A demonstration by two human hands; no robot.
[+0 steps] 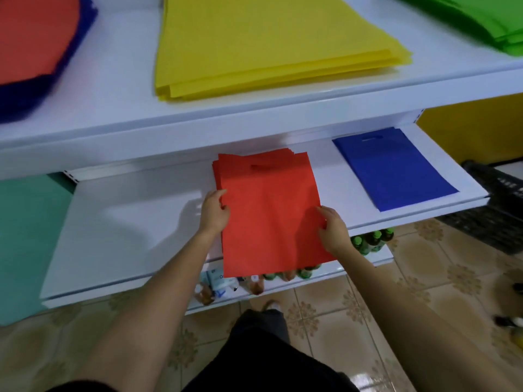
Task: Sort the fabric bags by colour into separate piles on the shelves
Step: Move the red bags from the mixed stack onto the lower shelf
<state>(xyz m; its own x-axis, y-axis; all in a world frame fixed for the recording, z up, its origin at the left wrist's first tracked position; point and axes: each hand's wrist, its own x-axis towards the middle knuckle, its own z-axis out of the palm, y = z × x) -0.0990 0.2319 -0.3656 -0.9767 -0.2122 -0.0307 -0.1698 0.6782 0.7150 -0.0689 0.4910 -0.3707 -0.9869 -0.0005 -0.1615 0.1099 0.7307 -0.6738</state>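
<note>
Both your bare forearms reach from near to far, angling slightly toward each other. Your left hand [214, 213] pinches the left edge of the red fabric bag [268, 216], thumb on top. Your right hand [334, 232] pinches its right edge likewise.

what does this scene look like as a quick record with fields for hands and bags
left hand: grips left edge of red fabric bag pile
right hand: grips its right edge
red fabric bag pile: middle white shelf, top bag overhanging the front edge
flat blue fabric bag: same shelf, right, apart
upper white shelf: yellow fabric pile centre, green fabric pile right
</note>
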